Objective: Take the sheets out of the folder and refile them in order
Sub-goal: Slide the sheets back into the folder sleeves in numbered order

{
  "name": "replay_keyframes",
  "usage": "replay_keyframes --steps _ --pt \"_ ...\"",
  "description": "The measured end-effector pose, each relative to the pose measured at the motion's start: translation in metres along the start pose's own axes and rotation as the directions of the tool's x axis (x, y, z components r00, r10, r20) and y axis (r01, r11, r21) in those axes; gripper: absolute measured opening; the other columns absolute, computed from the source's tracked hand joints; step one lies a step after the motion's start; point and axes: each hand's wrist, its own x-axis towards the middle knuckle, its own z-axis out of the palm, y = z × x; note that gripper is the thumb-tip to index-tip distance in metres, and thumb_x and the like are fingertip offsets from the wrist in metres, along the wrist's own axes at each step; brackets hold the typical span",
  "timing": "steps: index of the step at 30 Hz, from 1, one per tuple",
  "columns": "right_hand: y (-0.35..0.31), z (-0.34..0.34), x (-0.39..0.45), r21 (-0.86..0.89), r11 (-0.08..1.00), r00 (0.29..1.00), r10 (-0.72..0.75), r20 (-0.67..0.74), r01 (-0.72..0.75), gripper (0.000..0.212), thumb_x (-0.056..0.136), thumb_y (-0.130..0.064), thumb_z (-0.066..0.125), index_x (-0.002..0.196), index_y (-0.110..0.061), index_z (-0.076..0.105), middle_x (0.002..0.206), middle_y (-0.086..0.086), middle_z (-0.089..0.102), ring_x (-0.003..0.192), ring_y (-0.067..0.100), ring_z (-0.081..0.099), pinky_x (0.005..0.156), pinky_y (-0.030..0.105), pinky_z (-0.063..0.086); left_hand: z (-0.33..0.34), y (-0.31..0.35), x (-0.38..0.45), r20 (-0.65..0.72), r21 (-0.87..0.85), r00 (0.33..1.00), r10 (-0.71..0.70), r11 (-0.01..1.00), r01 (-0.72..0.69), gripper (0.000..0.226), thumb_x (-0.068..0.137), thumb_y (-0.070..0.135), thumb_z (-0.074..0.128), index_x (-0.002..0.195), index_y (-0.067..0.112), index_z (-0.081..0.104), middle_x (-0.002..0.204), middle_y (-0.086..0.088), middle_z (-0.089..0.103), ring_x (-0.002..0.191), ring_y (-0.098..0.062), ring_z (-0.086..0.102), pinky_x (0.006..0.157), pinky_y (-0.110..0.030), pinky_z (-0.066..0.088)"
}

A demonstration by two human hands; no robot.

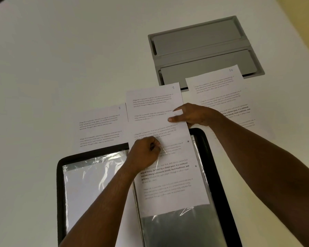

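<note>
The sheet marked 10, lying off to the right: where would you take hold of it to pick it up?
Probably by its far edge. Sheet 10 lies flat on the table, but its top overhangs the recessed grey tray, so fingers coming from the far side could slip under there. The right hand covers its near left part, so that side is blocked.

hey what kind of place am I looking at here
Probably an office desk: a white tabletop with a recessed grey cable hatch, numbered printed sheets, and an open black display folder.
</note>
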Motion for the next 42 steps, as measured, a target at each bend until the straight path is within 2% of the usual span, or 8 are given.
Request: replay_keyframes --steps 6,11,16,22,27,32,37,42 --pt "-0.009 0.004 0.002 -0.368 0.929 0.975 0.109 0.192 -0.031 0.022 0.083 -0.025 0.075 0.102 -0.016 0.069 0.099 0.001 0.071 0.098 0.022 0.069 0.075 0.027 0.058 0.001 -0.002 0.000 -0.013 0.000 1.000 0.007 1.000 -0.007 0.010 0.093 0.018 0.058 0.094 0.015 0.068 0.089 0.003 0.069 0.083 -0.009 0.063 0.071 -0.014 0.046" --pt "-0.022 0.020 0.004 -0.509 0.845 0.979 -0.071 0.193 0.162 0.036 0.087 -0.032 0.070 0.122 -0.023 0.065 0.123 -0.009 0.057 0.106 0.009 0.055 0.098 0.030 0.045 0.000 -0.004 0.000 -0.010 0.001 1.000 0.014 1.000 -0.014 0.010 0.093 0.019 0.058 0.093 0.017 0.068 0.089 0.005 0.070 0.082 -0.008 0.064 0.074 -0.017 0.048" --pt "-0.032 0.032 -0.002 -0.760 0.634 0.894 0.247 0.373 0.142 0.027 0.092 -0.036 0.064 0.112 -0.018 0.070 0.102 -0.003 0.069 0.095 0.014 0.064 0.089 0.029 0.050 0.002 -0.003 0.001 -0.035 0.044 0.999 0.036 0.998 -0.035 0.011 0.093 0.018 0.058 0.083 0.020 0.062 0.082 0.000 0.067 0.076 -0.012 0.062 0.068 -0.016 0.047" --pt "-0.029 0.037 -0.002 -0.587 0.793 0.975 -0.039 0.220 0.164 0.013 0.084 -0.033 0.074 0.092 -0.023 0.074 0.088 -0.010 0.066 0.083 0.006 0.058 0.082 0.026 0.049 0.002 -0.005 -0.002 -0.051 0.023 0.998 0.046 0.999 -0.044 0.011 0.094 0.019 0.058 0.086 0.022 0.065 0.082 0.001 0.070 0.075 -0.013 0.064 0.069 -0.021 0.050" --pt "-0.022 0.044 -0.001 -0.714 0.683 0.928 0.145 0.342 0.156 0.011 0.083 -0.033 0.074 0.090 -0.026 0.078 0.094 -0.005 0.074 0.093 0.017 0.066 0.085 0.031 0.052 0.002 -0.004 -0.004 -0.063 0.010 0.997 0.034 0.999 -0.034 0.010 0.094 0.022 0.059 0.087 0.022 0.067 0.084 0.004 0.070 0.078 -0.009 0.064 0.071 -0.017 0.047" --pt "-0.018 0.035 -0.026 -0.133 0.991 0.994 0.027 0.103 -0.014 0.029 0.091 -0.036 0.064 0.096 -0.008 0.072 0.091 0.010 0.073 0.082 0.017 0.066 0.073 0.031 0.053 -0.001 -0.002 -0.008 -0.113 0.014 0.993 0.033 0.999 -0.031 0.010 0.094 0.021 0.059 0.087 0.021 0.066 0.081 0.006 0.068 0.075 -0.004 0.060 0.065 -0.011 0.041" --pt "0.014 0.042 -0.059 0.253 0.967 0.993 0.011 -0.116 0.019 0.053 0.088 -0.059 0.055 0.115 -0.014 0.058 0.115 0.007 0.065 0.104 0.023 0.065 0.079 0.040 0.057 0.003 -0.005 -0.022 -0.219 -0.029 0.975 0.042 0.998 -0.050 0.009 0.093 0.019 0.060 0.100 0.017 0.067 0.093 0.005 0.066 0.085 -0.007 0.060 0.070 -0.011 0.041" --pt "0.056 0.065 -0.090 0.522 0.843 0.975 -0.008 -0.223 0.126 0.055 0.083 -0.043 0.071 0.125 -0.015 0.051 0.125 0.014 0.060 0.112 0.030 0.061 0.090 0.046 0.055 0.021 -0.022 -0.049 -0.261 0.130 0.952 0.159 0.983 -0.129 0.066 0.090 0.036 0.064 0.148 0.019 0.036 0.158 -0.002 0.028 0.142 -0.017 0.029 0.111 -0.035 0.033"
